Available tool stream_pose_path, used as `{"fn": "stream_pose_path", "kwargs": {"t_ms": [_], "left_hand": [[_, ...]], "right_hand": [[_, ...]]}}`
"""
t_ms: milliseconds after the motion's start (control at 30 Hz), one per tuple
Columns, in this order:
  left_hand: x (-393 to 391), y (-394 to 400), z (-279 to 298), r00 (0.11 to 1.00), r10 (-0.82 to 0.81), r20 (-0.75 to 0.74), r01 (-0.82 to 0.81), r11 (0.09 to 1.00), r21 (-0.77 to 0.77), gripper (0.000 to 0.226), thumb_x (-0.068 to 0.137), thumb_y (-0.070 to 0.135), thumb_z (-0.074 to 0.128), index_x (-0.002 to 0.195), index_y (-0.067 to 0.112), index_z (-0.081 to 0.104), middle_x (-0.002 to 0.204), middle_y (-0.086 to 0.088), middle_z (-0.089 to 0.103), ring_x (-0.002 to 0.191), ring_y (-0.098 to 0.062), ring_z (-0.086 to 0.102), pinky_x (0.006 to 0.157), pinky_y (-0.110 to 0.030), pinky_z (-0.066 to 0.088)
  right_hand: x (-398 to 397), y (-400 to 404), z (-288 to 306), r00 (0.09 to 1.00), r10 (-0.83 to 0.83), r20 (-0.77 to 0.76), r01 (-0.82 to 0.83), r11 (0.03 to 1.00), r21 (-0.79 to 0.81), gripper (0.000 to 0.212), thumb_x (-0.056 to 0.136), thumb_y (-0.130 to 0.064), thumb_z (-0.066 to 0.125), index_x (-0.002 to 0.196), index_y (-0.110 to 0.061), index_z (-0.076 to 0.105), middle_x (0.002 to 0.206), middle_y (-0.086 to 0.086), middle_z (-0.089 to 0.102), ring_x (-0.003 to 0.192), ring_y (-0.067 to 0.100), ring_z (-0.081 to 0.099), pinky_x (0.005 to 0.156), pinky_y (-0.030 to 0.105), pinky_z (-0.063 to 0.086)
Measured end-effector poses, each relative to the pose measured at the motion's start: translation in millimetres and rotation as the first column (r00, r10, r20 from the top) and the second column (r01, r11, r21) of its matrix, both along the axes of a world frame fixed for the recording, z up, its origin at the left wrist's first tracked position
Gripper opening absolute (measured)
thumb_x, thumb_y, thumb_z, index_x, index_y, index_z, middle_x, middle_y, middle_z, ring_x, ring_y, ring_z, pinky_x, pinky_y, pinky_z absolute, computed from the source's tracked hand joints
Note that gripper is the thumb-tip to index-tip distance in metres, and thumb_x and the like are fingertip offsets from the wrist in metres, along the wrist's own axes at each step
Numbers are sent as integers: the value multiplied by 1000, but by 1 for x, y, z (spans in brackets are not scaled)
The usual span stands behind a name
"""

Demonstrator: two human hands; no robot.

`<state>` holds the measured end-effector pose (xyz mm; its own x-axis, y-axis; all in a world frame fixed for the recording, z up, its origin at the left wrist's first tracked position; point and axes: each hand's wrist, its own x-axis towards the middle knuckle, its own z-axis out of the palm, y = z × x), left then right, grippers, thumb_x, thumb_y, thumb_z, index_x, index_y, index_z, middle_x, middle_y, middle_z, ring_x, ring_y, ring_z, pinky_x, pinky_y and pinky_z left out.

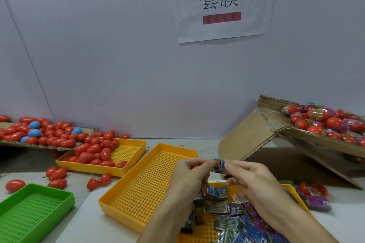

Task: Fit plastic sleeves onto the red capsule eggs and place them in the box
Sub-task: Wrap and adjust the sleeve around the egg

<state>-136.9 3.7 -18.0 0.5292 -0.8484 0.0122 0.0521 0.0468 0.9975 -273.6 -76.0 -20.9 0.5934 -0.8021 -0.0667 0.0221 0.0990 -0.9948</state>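
Note:
My left hand [189, 175] grips a red capsule egg [195, 167]; only a sliver of red shows between its fingers. My right hand [250, 181] pinches a blue printed plastic sleeve [218, 165] at the egg's end, between both hands. Below them a yellow tray [296, 193] holds a heap of flat sleeves [237, 221]. Bare red eggs [94, 154] fill another yellow tray [136, 144] at the left. The tilted cardboard box [256, 136] at the right holds sleeved eggs [325, 122].
An empty perforated yellow tray [146, 187] lies under my hands. A green tray [35, 209] sits at the front left. Loose red eggs [57, 175] lie on the table. A cardboard flat [87, 131] with red and blue eggs is at far left. A sleeved egg [314, 195] lies right.

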Motion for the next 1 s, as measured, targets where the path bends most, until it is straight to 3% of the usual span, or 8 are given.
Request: {"fn": "stream_pose_path", "kwargs": {"t_ms": [133,233,300,433,533,700,900,1000], "left_hand": [[0,0,1,1000,-23,-2,23,1000,10,13,90,17,70,83,10,78,53,1,48,43,-13,41,45,-24,37],[-1,1,3,997,-74,37,74,997,-3,16,92,19,67,81,15,78,53,2,49,45,-12,42,46,-24,38],[-6,2,7,989,-150,19,150,988,-31,17,96,21,61,91,14,76,59,1,52,49,-12,45,48,-24,39],[-14,-1,13,946,-179,-269,160,983,-93,29,96,4,40,116,1,59,72,-9,60,59,-17,53,50,-29,43],[-14,-1,15,947,-105,-302,69,990,-127,22,99,-2,41,113,-3,58,83,-16,63,65,-22,59,53,-30,48],[-8,-2,12,937,4,-350,-59,987,-148,18,99,8,54,110,-5,61,102,-22,65,76,-25,71,61,-25,57],[-5,-1,9,913,30,-408,-66,995,-74,28,106,14,40,108,0,65,91,-25,72,62,-25,68,55,-27,57],[-6,0,9,891,12,-455,-40,998,-53,26,103,12,47,105,-4,67,101,-27,67,59,-23,66,53,-27,55]], "right_hand": [[2,5,-2,999,-16,-32,9,979,-202,10,88,-32,68,95,-29,76,69,-9,72,55,-5,59,55,15,42],[4,6,-5,997,-76,23,80,967,-241,12,88,-36,68,83,-30,78,67,-8,71,56,-2,60,52,13,42],[5,3,-8,988,-146,58,154,975,-163,15,89,-35,67,83,-28,79,70,0,71,61,5,60,58,22,43],[3,-9,-12,953,-282,108,276,959,63,17,92,-26,68,96,-12,76,85,8,71,75,17,55,53,28,37],[-1,-15,-13,941,-324,97,315,944,99,17,91,-23,68,101,-10,73,88,6,68,77,17,53,50,26,36],[0,-15,-14,948,-300,108,288,951,109,18,90,-21,70,102,-9,73,87,6,68,76,15,54,45,22,37],[1,-12,-13,956,-268,123,252,959,127,14,88,-18,71,98,-10,75,87,6,70,82,18,58,52,28,36],[1,-10,-11,964,-238,119,228,969,92,14,87,-19,72,98,-13,75,85,6,70,78,16,58,51,26,37]]}}
